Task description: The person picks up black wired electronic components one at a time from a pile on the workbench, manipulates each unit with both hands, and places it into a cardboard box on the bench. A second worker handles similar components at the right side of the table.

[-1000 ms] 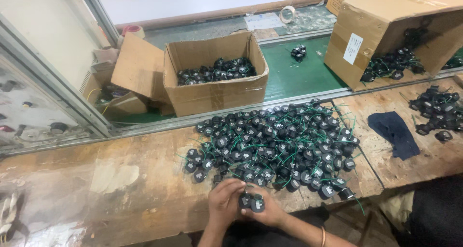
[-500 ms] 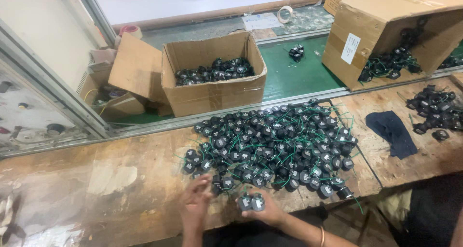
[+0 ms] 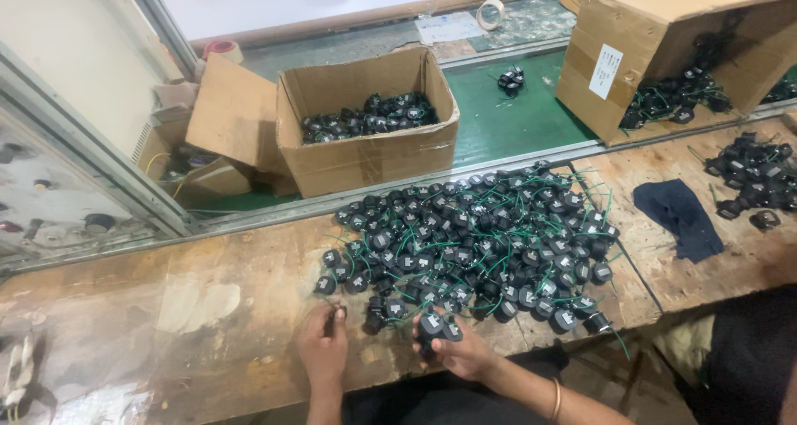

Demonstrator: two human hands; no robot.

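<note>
A big heap of small black round parts with green wires [image 3: 473,234] lies on the worn wooden bench [image 3: 166,309]. My right hand [image 3: 461,350] is at the near edge of the heap and grips two of the black parts [image 3: 437,328] side by side. My left hand [image 3: 324,346] rests on the bench to the left, its fingertips pinched on one small black part [image 3: 339,313] at the heap's near-left fringe.
An open cardboard box [image 3: 365,122] with more black parts stands behind the heap on a green belt. A larger box [image 3: 664,43] lies tipped at the back right, spilling parts. A dark cloth [image 3: 677,217] and another small pile [image 3: 751,172] lie at right. A tape roll [image 3: 491,12] sits far back.
My left hand has left my right hand and moved left to the heap's near-left edge, where it pinches a single part. The right hand still holds its two parts.
</note>
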